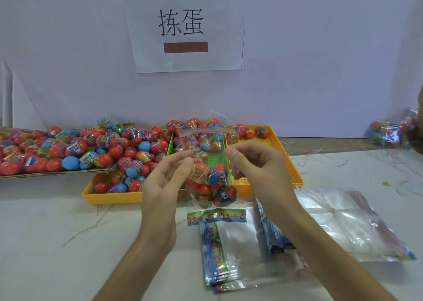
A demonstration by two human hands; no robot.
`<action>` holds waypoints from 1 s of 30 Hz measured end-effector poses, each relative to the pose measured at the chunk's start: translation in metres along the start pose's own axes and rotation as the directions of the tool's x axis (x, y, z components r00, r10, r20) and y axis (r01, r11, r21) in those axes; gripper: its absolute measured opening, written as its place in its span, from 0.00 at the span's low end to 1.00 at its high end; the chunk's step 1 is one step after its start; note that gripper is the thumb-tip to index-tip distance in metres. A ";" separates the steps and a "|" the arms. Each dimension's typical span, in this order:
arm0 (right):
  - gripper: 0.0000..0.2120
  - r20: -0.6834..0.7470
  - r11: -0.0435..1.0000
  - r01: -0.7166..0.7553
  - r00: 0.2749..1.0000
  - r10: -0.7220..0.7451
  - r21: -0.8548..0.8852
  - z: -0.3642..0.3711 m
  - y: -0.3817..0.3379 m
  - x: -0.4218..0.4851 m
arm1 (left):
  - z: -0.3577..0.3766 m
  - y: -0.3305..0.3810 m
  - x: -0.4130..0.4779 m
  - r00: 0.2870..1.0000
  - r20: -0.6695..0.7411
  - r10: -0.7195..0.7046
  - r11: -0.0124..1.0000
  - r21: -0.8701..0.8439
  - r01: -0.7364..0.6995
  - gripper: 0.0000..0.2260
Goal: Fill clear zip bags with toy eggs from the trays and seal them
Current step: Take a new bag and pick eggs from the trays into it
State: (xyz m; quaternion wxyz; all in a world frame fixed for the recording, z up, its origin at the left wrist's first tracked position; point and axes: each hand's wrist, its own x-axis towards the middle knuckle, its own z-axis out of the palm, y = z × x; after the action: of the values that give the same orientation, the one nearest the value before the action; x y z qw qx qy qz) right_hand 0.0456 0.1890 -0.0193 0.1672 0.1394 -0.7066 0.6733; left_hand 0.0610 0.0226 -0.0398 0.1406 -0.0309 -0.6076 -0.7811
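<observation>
Both grips are pinched shut on the clear zip bag point(209, 175): left hand point(169, 177) on its left edge, right hand point(254, 163) on its right edge, holding it up above the surface point(57, 243) with several toy eggs point(218, 177) sagging in the bottom and the mouth flap point(206, 132) standing up. Behind it sit the yellow trays point(109, 197), the left one heaped with eggs, the right one point(295, 170) nearly bare. Loose empty bags point(231, 255) lie below the hands, crowding the near right; the near left marbled top offers open room. A filled bag point(389, 133) rests far right by the white wall point(320, 60), which carries a paper sign point(183, 26).
</observation>
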 end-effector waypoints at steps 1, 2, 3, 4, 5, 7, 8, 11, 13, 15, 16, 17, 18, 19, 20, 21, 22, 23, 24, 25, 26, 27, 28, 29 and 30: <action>0.06 -0.002 1.000 -0.003 1.000 0.003 0.000 0.000 0.000 0.000 | -0.001 0.000 0.001 1.000 0.005 -0.004 1.000 -0.008 0.004 0.09; 0.06 -0.003 1.000 -0.003 1.000 0.003 -0.002 0.000 -0.001 0.000 | -0.001 0.000 0.001 1.000 0.012 -0.006 1.000 -0.011 0.006 0.06; 0.06 -0.003 1.000 -0.003 1.000 0.003 -0.007 0.000 -0.001 0.000 | -0.001 -0.001 0.001 1.000 0.020 -0.006 1.000 -0.011 0.006 0.04; 0.06 -0.003 1.000 -0.002 1.000 0.001 -0.012 0.000 -0.001 0.000 | -0.002 -0.001 0.001 1.000 0.024 -0.004 1.000 -0.009 0.005 0.03; 0.06 -0.003 1.000 -0.001 1.000 0.000 -0.018 0.000 -0.001 0.000 | -0.002 -0.001 0.001 1.000 0.023 0.001 1.000 -0.004 -0.001 0.01; 0.06 0.000 1.000 -0.003 1.000 0.003 -0.025 0.001 -0.001 0.000 | -0.003 -0.004 0.001 1.000 0.012 0.022 1.000 0.019 -0.023 0.05; 0.05 0.006 1.000 -0.012 1.000 0.012 -0.025 0.001 -0.001 0.000 | -0.003 -0.004 0.001 0.999 0.003 0.035 0.999 0.035 -0.036 0.07; 0.02 0.050 0.997 -0.079 0.996 0.079 -0.019 0.001 0.000 0.000 | -0.003 -0.004 0.001 0.995 -0.044 0.089 0.991 0.100 -0.084 0.08; 0.02 0.065 0.994 -0.110 0.992 0.112 -0.027 0.002 0.001 0.000 | -0.003 -0.004 0.000 0.991 -0.074 0.107 0.988 0.123 -0.098 0.03; 0.04 0.045 0.993 -0.121 0.992 0.122 -0.014 0.002 0.001 0.000 | -0.002 -0.003 0.000 0.991 -0.094 0.100 0.988 0.131 -0.087 0.06; 0.04 0.028 0.992 -0.123 0.992 0.123 0.002 0.002 0.001 0.000 | -0.002 -0.002 0.000 0.992 -0.096 0.087 0.989 0.127 -0.075 0.09; 0.05 0.011 0.992 -0.122 0.993 0.122 0.017 0.001 0.000 0.000 | -0.002 -0.002 0.000 0.992 -0.100 0.076 0.991 0.116 -0.065 0.10; 0.05 -0.002 0.992 -0.120 0.993 0.120 0.030 0.000 0.000 0.000 | -0.002 -0.001 0.000 0.993 -0.098 0.071 0.993 0.103 -0.061 0.10; 0.04 -0.006 0.992 -0.121 0.993 0.121 0.043 0.000 0.000 0.000 | -0.002 -0.001 0.000 0.993 -0.092 0.077 0.993 0.094 -0.068 0.09; 0.04 -0.001 0.990 -0.126 0.992 0.127 0.058 -0.001 0.000 0.000 | -0.002 -0.001 0.000 0.992 -0.087 0.086 0.993 0.088 -0.079 0.07; 0.04 0.012 0.988 -0.134 0.991 0.134 0.074 -0.001 0.000 0.001 | -0.002 -0.002 0.001 0.992 -0.075 0.097 0.993 0.080 -0.091 0.07; 0.04 0.031 0.985 -0.145 0.989 0.142 0.089 0.000 0.000 0.001 | -0.003 -0.003 0.001 0.993 -0.055 0.101 0.993 0.063 -0.097 0.07; 0.05 0.051 0.982 -0.155 0.987 0.151 0.103 0.000 0.001 0.001 | -0.002 -0.003 0.001 0.995 -0.033 0.096 0.995 0.039 -0.095 0.07; 0.06 0.066 0.979 -0.167 0.985 0.160 0.117 0.001 0.001 0.001 | -0.002 -0.003 0.002 0.996 -0.015 0.086 0.996 0.016 -0.086 0.06; 0.07 0.077 0.976 -0.175 0.983 0.166 0.132 0.001 0.002 0.001 | -0.002 -0.003 0.001 0.997 0.001 0.073 0.997 -0.005 -0.073 0.06; 0.08 0.082 0.973 -0.181 0.982 0.171 0.146 0.000 0.002 0.001 | -0.001 -0.003 0.001 0.998 0.013 0.061 0.998 -0.022 -0.061 0.05; 0.10 0.085 0.970 -0.184 0.981 0.173 0.157 0.000 0.002 0.001 | -0.001 -0.003 0.000 0.998 0.023 0.053 0.998 -0.037 -0.052 0.05; 0.11 0.087 0.968 -0.187 0.981 0.174 0.168 0.000 0.003 0.001 | 0.000 -0.003 0.000 0.998 0.033 0.048 0.998 -0.052 -0.046 0.05; 0.12 0.091 0.965 -0.190 0.980 0.176 0.181 0.000 0.003 0.001 | 0.001 -0.003 -0.001 0.998 0.041 0.043 0.997 -0.071 -0.040 0.05; 0.13 0.094 0.961 -0.194 0.979 0.179 0.195 0.000 0.003 0.001 | 0.001 -0.004 -0.001 0.998 0.049 0.038 0.995 -0.094 -0.033 0.05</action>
State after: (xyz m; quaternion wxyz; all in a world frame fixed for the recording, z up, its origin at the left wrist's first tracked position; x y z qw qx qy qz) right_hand 0.0433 0.1896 -0.0212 0.0611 0.1137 -0.6500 0.7489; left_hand 0.0613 0.0250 -0.0431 0.1376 -0.0681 -0.5733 -0.8048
